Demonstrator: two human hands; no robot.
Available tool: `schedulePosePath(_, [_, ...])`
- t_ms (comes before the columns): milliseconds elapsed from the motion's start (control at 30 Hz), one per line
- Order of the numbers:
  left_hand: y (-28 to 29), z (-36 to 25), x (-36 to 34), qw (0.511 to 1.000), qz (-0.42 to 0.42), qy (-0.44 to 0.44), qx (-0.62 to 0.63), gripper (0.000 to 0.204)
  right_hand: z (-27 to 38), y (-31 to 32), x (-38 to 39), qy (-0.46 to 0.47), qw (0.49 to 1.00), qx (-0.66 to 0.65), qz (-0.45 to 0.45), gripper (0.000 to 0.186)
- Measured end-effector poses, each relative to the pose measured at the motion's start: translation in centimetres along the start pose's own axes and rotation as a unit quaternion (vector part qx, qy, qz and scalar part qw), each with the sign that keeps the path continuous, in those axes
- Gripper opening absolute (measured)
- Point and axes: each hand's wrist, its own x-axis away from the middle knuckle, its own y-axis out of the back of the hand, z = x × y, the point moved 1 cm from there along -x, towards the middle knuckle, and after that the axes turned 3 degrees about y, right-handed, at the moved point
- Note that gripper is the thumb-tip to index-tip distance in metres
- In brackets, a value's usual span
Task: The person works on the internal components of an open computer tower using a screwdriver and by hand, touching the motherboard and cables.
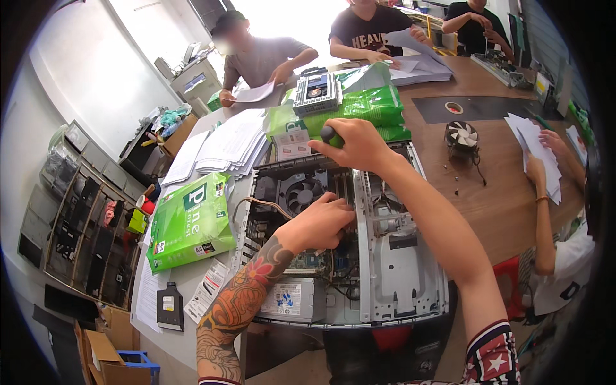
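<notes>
My right hand (353, 146) grips a screwdriver (332, 136) by its dark handle, held over the back edge of an open computer case (403, 282). My left hand (321, 221) reaches into the case beside the dark fan (298, 191), fingers curled down; what they hold, if anything, is hidden. The case also shows a metal power supply (292, 301) at its near left. A loose white-bladed cooler fan (462, 140) lies right of the case, with a few small screws near it.
Green paper packs (183, 237) and paper stacks (224, 144) lie left and behind. A small metal unit (314, 96) rests on the rear packs. A black part (170, 307) lies near left. Three people (253, 61) work across the table; another person's hands (536, 167) hold papers at right.
</notes>
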Motion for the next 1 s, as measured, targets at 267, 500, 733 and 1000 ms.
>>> schedulePosePath(267, [-0.13, -0.4, 0.12, 1.0, -0.001, -0.018, -0.01, 0.021, 0.2, -0.02, 0.08, -0.004, 1.0, -0.011, -0.003, 0.045])
schedulePosePath(500, [0.4, -0.75, 0.11, 0.999, -0.051, -0.003, -0.006, 0.019, -0.03, -0.22, -0.13, 0.007, 1.0, -0.001, -0.009, 0.047])
schedulePosePath(733, [-0.38, -0.81, -0.38, 0.996, -0.014, 0.028, -0.087, 0.017, -0.05, -0.23, -0.12, 0.011, 1.0, 0.001, -0.016, 0.046])
schedulePosePath(1000, [-0.03, -0.72, -0.18, 0.998, -0.027, 0.005, -0.053, 0.016, -0.16, -0.4, -0.1, 0.02, 0.999, -0.001, -0.032, 0.045])
